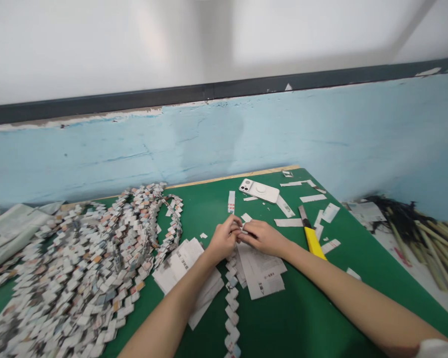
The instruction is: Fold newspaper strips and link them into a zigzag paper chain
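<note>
A zigzag chain of folded paper (232, 301) runs up from the near table edge to my hands. My left hand (224, 237) is closed on its far end, thumb and fingers bent together. My right hand (262, 235) meets it there, its fingertips pinched against the left ones; whatever lies between them is hidden. Beneath the right hand rest printed paper sheets (263, 273). A stack of cut paper (182, 263) lies under and beside my left forearm.
A large heap of paper chains (85, 268) covers the table's left side. Beyond my hands lies a white phone (259, 190). To the right are a yellow utility knife (313, 241), blade exposed, and scattered paper strips (312, 198). The blue wall (209, 144) borders the green table (358, 308).
</note>
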`<state>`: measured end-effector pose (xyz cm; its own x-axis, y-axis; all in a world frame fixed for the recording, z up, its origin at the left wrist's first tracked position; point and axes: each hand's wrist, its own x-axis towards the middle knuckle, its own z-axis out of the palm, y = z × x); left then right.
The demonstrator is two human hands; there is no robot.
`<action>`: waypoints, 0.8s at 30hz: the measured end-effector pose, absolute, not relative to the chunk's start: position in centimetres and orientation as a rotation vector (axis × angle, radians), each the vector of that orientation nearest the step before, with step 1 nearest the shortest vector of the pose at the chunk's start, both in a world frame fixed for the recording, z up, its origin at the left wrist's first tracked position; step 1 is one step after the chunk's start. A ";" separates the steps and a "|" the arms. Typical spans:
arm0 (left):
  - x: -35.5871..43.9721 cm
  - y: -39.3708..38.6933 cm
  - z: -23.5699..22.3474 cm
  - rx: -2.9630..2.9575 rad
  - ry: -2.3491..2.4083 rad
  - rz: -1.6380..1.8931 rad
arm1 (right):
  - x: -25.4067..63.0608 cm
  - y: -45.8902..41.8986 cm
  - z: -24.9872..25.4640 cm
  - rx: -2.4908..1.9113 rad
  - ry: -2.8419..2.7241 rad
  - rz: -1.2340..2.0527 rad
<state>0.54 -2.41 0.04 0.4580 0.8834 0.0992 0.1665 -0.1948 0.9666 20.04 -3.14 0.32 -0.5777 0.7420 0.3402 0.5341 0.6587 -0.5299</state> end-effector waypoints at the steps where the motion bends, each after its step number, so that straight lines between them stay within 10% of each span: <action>1: 0.5 -2.4 0.1 1.669 0.918 0.848 | 20.0 -3.1 0.2 -0.948 -2.351 0.488; 24: 0.5 -1.5 -0.8 1.817 1.667 1.184 | 20.0 -3.2 -0.4 -0.945 -2.141 0.470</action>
<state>0.54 -1.50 -0.78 -0.0722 0.9478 0.3107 0.6056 -0.2058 0.7687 19.99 -3.20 -0.36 -0.4572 0.7489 0.4798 0.4791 0.6619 -0.5766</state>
